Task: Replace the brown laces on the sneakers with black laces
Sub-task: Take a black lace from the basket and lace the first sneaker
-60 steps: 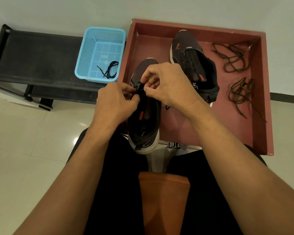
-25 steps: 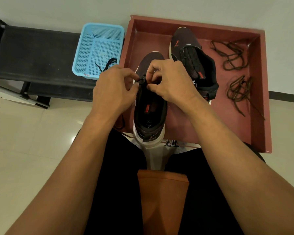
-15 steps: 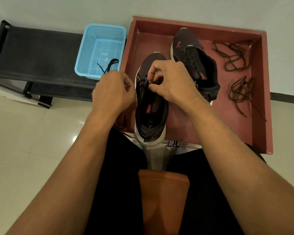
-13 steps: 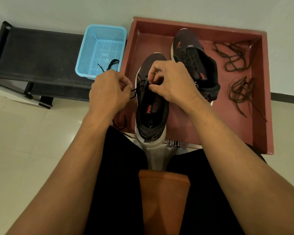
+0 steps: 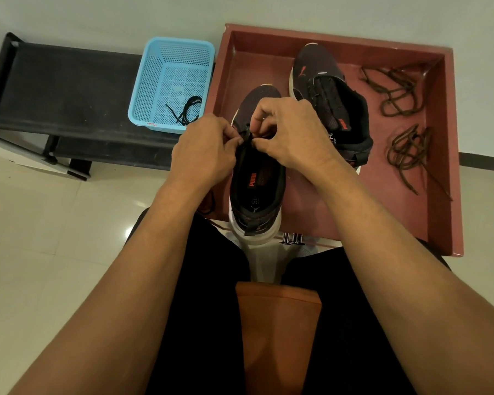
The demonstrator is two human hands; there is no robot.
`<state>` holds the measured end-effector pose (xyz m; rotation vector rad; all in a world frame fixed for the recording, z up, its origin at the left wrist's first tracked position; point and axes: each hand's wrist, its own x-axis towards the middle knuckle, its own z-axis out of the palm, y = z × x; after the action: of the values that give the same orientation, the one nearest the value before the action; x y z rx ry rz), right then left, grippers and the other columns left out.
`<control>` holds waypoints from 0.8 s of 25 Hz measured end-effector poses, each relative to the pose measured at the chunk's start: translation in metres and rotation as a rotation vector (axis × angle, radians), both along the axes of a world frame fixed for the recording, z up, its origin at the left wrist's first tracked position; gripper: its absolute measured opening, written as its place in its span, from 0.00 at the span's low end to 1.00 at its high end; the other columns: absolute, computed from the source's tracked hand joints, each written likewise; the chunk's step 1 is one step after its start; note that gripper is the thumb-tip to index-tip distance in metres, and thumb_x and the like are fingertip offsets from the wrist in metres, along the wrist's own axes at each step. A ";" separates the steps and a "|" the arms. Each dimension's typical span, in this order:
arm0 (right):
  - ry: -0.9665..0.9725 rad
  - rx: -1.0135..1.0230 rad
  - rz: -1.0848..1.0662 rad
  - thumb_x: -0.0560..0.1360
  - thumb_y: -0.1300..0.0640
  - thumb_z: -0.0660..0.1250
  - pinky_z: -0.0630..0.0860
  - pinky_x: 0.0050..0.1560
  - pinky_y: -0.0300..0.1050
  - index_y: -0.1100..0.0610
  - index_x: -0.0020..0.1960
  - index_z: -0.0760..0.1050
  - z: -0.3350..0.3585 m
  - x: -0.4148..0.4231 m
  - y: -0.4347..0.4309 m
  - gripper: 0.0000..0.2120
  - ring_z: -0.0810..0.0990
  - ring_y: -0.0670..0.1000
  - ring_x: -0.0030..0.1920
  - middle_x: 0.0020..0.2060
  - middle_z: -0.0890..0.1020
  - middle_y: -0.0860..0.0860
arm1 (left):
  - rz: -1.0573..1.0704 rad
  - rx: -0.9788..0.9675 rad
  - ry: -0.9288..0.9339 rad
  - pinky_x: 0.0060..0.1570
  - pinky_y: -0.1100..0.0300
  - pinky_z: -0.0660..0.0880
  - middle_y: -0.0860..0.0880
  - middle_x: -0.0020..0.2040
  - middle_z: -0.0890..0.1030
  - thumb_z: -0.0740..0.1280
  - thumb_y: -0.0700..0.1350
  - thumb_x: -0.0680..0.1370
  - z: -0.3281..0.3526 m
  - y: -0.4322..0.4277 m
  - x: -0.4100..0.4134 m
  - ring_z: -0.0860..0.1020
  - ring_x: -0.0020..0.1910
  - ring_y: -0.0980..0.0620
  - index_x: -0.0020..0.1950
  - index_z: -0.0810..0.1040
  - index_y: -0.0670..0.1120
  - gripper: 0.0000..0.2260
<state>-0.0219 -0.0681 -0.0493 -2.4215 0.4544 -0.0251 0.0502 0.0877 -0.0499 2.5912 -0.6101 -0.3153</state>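
Near sneaker, heel overhanging tray front edge for reach. Left hand and right hand each pinch black lace at top eyelets, probably tying. Brown laces lie removed along tray's right edge.

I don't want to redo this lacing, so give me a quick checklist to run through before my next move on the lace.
1. Both hands on the black lace: ok; left hand and right hand pinch it at the near sneaker's top eyelets.
2. Lace ends even: cannot tell, hands cover them.
3. Near sneaker fully in the red tray: not ok, heel overhangs the front edge.
4. Brown laces removed: ok, two bundles lie in the tray.
5. Far sneaker laced dark: ok.
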 end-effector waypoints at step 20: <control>-0.005 0.022 0.004 0.72 0.55 0.80 0.80 0.55 0.46 0.45 0.46 0.78 0.001 0.000 -0.001 0.12 0.83 0.43 0.48 0.38 0.85 0.42 | -0.049 0.060 -0.179 0.50 0.49 0.75 0.47 0.55 0.76 0.71 0.48 0.78 -0.003 0.017 0.003 0.78 0.57 0.43 0.54 0.84 0.51 0.07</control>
<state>-0.0223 -0.0693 -0.0478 -2.4007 0.4458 -0.0239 0.0532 0.1052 -0.0530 2.6846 -0.7370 -0.1196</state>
